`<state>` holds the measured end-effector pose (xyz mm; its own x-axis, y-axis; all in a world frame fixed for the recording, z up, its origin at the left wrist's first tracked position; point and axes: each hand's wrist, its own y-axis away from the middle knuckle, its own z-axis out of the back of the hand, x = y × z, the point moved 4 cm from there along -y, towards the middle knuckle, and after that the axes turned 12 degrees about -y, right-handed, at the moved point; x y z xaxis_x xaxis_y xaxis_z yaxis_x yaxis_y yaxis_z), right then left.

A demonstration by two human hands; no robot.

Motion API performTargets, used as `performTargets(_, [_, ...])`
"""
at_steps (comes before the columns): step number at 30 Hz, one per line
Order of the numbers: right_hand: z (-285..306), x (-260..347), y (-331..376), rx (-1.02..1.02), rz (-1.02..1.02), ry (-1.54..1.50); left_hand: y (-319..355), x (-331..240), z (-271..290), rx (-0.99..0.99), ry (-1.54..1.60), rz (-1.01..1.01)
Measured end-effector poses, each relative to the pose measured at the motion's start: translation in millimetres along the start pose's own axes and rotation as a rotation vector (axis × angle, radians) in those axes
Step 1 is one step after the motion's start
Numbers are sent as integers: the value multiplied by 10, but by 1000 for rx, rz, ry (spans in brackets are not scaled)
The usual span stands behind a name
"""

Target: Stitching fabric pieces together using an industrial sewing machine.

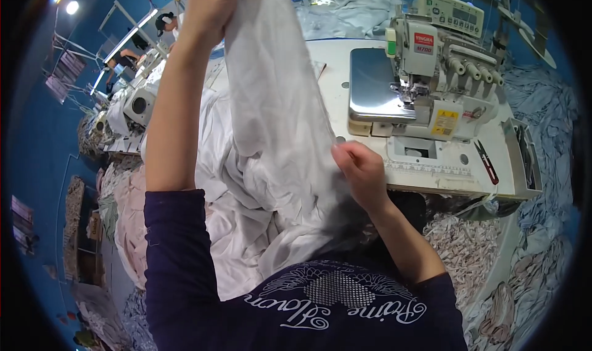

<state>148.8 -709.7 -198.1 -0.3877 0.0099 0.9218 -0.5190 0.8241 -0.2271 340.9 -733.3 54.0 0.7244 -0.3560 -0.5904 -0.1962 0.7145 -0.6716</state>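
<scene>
A long piece of thin white fabric (271, 86) hangs stretched between my two hands, in front of my dark blue shirt. My left hand (209, 5) is raised high at the top of the picture and grips the fabric's upper end. My right hand (361, 169) is lower, near the table's front edge, and pinches the fabric's right edge. More white cloth (228, 227) bunches in my lap below. An overlock sewing machine (425, 73) stands on the white table (333, 86) just beyond my right hand.
Red-handled thread snips (487, 161) lie on the table at the right. Heaps of pale cloth (542, 141) and fabric scraps (462, 246) surround the table. Another sewing machine (139, 104) and another person (166, 23) are at the far left.
</scene>
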Motion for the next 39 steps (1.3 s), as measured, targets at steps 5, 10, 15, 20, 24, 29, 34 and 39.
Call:
performTargets(5, [587,-56,628,-141,-210,-107,-62,435,-581,363,-316,-26])
performTargets(10, [1158,-216,936,-296,-136,205,188,950,-1465,710,-291,260])
performTargets(15, [1155,76,808,-249,50,663,285,1168,-1846,727,-142,402])
performTargets(20, [909,249,408,-416,16,377,373,1062,-1995,692,31,457])
performTargets(24, [841,209,54,-358,-134,45,316,1237,-2088,659,55,404])
performTargets(29, [1012,146,46,-418,-175,-37,279,1251,-2179,614,-192,211])
performTargets(34, [1159,224,49,-443,-116,-131,272,1082,-2306,571,-392,109])
performTargets(39, [1161,238,-48,-448,-92,-142,222,1154,-2390,556,-363,161])
